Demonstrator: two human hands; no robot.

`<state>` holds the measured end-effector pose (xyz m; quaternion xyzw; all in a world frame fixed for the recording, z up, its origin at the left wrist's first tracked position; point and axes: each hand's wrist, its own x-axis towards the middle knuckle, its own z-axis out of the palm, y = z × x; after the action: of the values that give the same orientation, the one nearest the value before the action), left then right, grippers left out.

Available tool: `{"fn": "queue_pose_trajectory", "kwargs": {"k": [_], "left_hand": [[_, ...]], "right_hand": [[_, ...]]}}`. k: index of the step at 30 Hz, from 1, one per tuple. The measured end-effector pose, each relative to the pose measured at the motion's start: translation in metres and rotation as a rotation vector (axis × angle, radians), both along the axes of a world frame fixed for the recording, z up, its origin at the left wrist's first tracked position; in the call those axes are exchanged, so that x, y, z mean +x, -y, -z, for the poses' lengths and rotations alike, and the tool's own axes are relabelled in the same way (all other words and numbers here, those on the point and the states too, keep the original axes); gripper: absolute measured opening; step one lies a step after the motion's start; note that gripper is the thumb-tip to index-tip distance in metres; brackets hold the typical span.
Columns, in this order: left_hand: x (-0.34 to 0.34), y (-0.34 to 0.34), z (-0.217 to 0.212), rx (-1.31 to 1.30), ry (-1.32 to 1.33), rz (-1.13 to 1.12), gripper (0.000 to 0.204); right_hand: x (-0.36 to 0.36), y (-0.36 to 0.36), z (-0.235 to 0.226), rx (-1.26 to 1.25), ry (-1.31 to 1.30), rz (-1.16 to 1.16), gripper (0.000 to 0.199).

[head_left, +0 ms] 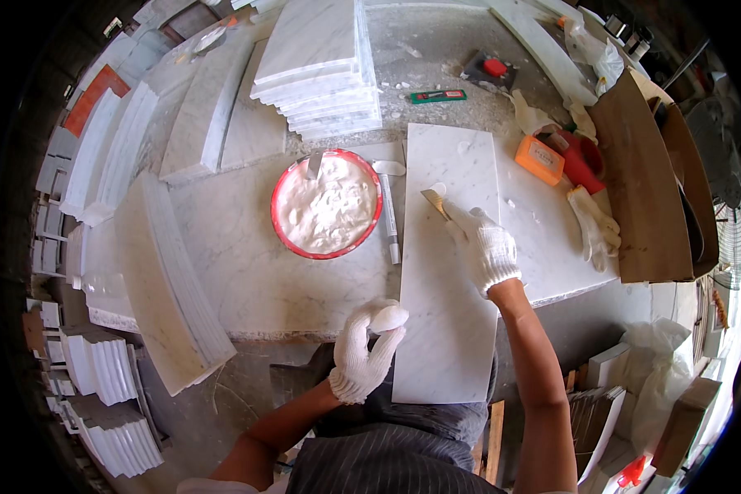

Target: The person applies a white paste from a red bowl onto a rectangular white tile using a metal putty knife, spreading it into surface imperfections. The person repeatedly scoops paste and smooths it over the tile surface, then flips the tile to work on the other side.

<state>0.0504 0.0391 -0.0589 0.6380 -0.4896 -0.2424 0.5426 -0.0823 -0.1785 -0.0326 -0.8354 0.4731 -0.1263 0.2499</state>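
A long white marble tile lies lengthwise across the stone bench, its near end hanging over the edge. My right hand, in a white knit glove, holds a small putty knife with its blade resting on the tile's upper part near a dab of white paste. My left hand, also gloved, touches the tile's near left edge, fingertips smeared with paste. A red bowl of white paste sits left of the tile with a scraper stuck in it.
A white tube lies between bowl and tile. A stack of marble tiles stands behind. An orange block, a red object, spare gloves and cardboard are at right. Curved marble pieces lie at left.
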Motion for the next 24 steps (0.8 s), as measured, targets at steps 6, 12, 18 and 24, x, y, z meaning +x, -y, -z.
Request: {"fn": "queue_pose_trajectory", "kwargs": {"k": [6, 12, 18, 24], "left_hand": [[0.001, 0.015, -0.009, -0.03, 0.04, -0.02, 0.035], [0.02, 0.036, -0.019, -0.035, 0.084, 0.027, 0.039], [0.042, 0.095, -0.039, -0.187, 0.355, -0.033, 0.037], [0.07, 0.166, -0.042, -0.228, 0.496, 0.089, 0.03]], "right_hand": [[0.006, 0.016, 0.017, -0.158, -0.265, 0.05, 0.034], [-0.006, 0.021, 0.006, -0.041, 0.1, 0.16, 0.034], [-0.056, 0.014, 0.043, -0.219, 0.472, 0.417, 0.032], [-0.069, -0.002, 0.057, -0.34, 0.512, 0.499, 0.03]]}}
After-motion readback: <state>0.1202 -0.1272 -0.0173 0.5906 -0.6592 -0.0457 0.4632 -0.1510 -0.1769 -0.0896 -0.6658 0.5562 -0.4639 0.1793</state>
